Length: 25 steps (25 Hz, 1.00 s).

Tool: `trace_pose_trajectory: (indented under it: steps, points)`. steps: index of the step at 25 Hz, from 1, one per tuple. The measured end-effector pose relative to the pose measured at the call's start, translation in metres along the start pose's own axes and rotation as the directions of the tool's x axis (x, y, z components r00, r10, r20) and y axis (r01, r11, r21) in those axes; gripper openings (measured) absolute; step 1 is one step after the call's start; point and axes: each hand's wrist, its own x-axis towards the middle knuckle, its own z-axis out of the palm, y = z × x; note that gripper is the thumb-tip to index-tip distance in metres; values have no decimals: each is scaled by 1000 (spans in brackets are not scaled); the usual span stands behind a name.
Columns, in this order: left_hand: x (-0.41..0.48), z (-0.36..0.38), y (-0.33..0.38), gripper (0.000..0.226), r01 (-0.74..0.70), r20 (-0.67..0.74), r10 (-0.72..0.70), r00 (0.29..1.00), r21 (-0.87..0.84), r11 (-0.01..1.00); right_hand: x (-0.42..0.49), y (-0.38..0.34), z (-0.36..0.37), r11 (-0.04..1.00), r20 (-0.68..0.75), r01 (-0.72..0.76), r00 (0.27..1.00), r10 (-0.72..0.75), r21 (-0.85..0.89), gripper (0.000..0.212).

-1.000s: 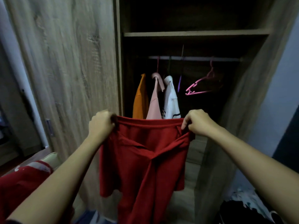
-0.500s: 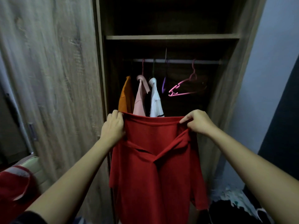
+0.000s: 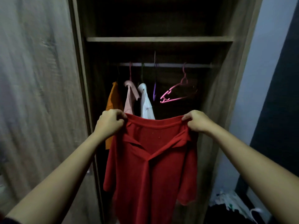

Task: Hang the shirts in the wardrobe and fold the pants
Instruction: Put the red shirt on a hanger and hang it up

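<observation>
Head view, red shirt before open wardrobe, shelf, rail, pale wall

The single head-worn camera looks forward and slightly down along both outstretched arms, straight into the open wardrobe. It stands close: the hanging rail lies just beyond the raised hands, door panel filling the left.

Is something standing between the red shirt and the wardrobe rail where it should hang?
Nothing visible does. The red shirt faces the open wardrobe, and the rail is bare beside the empty pink hanger.
</observation>
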Motion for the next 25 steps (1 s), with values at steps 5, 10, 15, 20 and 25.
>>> trace_pose_trajectory:
  steps: [5, 10, 15, 20, 25]
  points:
    - [43, 10, 13, 23, -107, -48, 101, 994, -146, 983, 39, -26, -18, 996, -35, 83, 996, -82, 39, 43]
    - [106, 24, 46, 22, -195, -115, 172, 978, -224, 955, 51, -58, -11, 969, -36, 197, 978, -204, -147, 41]
    - [191, 55, 84, 42, -20, 24, 29, 999, -311, 950, 61, -51, -16, 959, -64, 192, 976, -210, -206, 41]
    - [231, 109, 100, 63, 176, 250, -105, 963, -281, 943, 66, -32, -25, 963, -88, 150, 981, -173, -224, 44]
    - [238, 127, 111, 44, 139, 162, -98, 982, -264, 954, 66, -21, -29, 958, -102, 161, 976, -190, -239, 44]
